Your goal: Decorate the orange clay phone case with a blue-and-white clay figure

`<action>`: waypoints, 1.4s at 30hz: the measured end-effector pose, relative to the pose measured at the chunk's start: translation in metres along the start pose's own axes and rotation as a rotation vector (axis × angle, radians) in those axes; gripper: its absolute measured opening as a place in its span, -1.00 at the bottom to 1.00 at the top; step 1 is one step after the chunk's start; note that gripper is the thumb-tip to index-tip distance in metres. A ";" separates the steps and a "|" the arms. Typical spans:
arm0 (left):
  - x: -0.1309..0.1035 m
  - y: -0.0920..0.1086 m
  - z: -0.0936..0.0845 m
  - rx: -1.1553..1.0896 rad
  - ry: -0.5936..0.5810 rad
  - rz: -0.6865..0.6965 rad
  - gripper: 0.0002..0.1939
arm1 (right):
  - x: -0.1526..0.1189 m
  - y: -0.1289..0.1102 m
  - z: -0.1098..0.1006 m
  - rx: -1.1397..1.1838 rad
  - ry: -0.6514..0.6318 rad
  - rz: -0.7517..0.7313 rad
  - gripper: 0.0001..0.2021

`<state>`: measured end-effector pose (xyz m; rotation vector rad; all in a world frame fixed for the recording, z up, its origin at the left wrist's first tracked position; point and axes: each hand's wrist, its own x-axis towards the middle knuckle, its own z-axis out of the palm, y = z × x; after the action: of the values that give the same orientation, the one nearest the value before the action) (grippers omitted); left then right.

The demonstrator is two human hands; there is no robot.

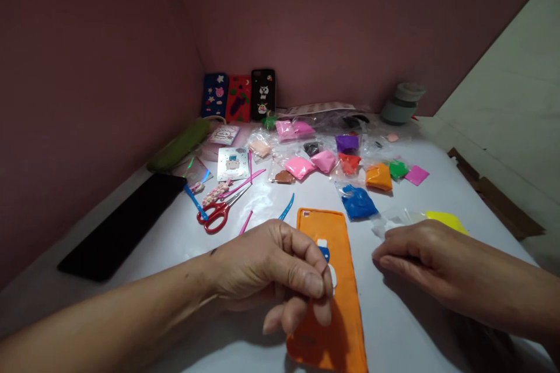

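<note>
My left hand [284, 274] hovers over an orange phone case [341, 315], its thumb and index finger pinched together. Whatever is between those fingertips, if anything, is too small or hidden to make out. White and blue clay pieces [324, 253] lie on the upper half of the case, partly covered by my fingers. On the right, my right hand [420, 256] rests low on the table with its fingers curled in. It is beside a clear bag with white clay [389, 222] and a yellow clay packet [446, 221]; its fingertips are hidden.
Red-handled scissors [217, 215] and blue and pink modelling tools [287, 206] lie left of centre. Several clay packets, including a blue one [357, 202], spread behind. A black slab [125, 224] is at left. Decorated phone cases [239, 99] and a jar [401, 104] stand at the back.
</note>
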<state>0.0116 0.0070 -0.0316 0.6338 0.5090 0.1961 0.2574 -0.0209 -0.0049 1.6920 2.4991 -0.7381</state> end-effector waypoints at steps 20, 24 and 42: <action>-0.002 0.000 -0.001 0.003 -0.048 -0.036 -0.88 | -0.006 0.008 -0.006 0.022 -0.071 -0.012 -0.76; -0.004 -0.002 0.000 -0.009 -0.056 -0.030 -0.87 | -0.007 0.008 -0.008 0.082 -0.032 -0.042 -0.79; -0.001 -0.007 0.002 -0.020 0.031 0.005 -0.88 | -0.007 -0.019 0.001 0.408 0.298 -0.093 -0.82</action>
<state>0.0117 -0.0002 -0.0338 0.6136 0.5351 0.2158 0.2432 -0.0332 0.0028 1.9454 2.7892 -1.1507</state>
